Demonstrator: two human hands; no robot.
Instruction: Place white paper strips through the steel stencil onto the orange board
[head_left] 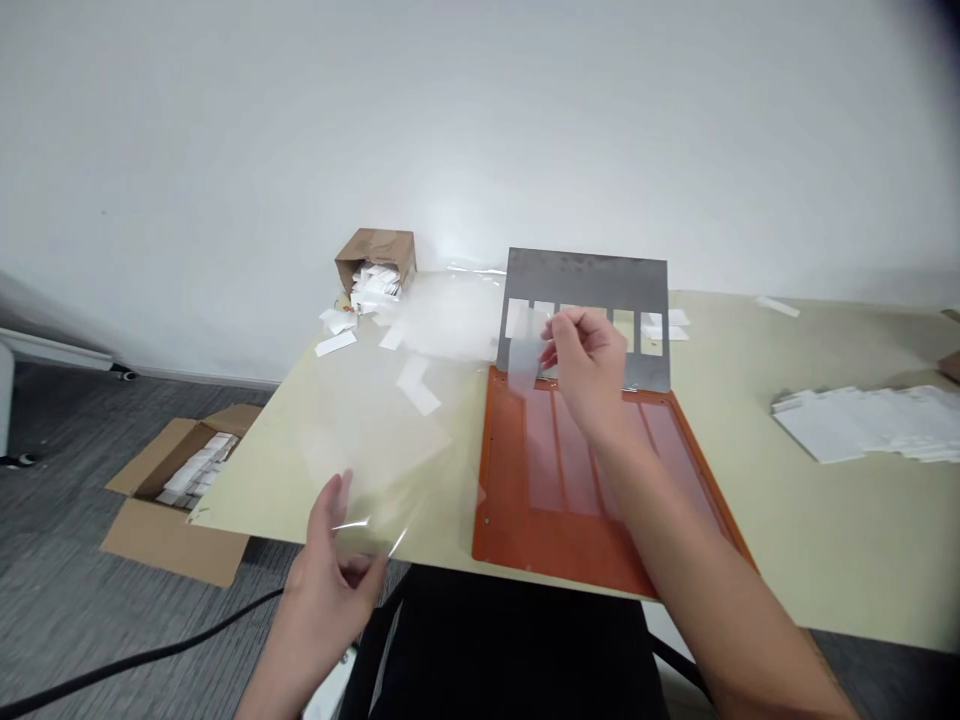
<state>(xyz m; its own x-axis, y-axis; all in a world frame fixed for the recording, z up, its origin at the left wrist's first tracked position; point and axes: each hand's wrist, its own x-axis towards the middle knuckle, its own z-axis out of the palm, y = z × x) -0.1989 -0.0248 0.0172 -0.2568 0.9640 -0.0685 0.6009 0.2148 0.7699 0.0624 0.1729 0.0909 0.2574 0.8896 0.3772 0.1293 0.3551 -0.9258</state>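
Note:
A large clear plastic sheet (390, 420) stretches between my two hands above the pale table (825, 520). My left hand (334, 570) pinches its near corner at the table's front edge. My right hand (589, 365), fingers closed, grips its far edge in front of a grey metal plate (585, 275) with several rectangular windows, which stands tilted up at the back of an orange jig board (555, 520). The board has long recessed slots, partly hidden by my right forearm.
A tipped brown carton (379, 255) spills white slips at the table's back left. A stack of white cards (862, 420) lies at the right. On the grey floor sits an open cardboard box (176, 500). A black cable (150, 655) runs below.

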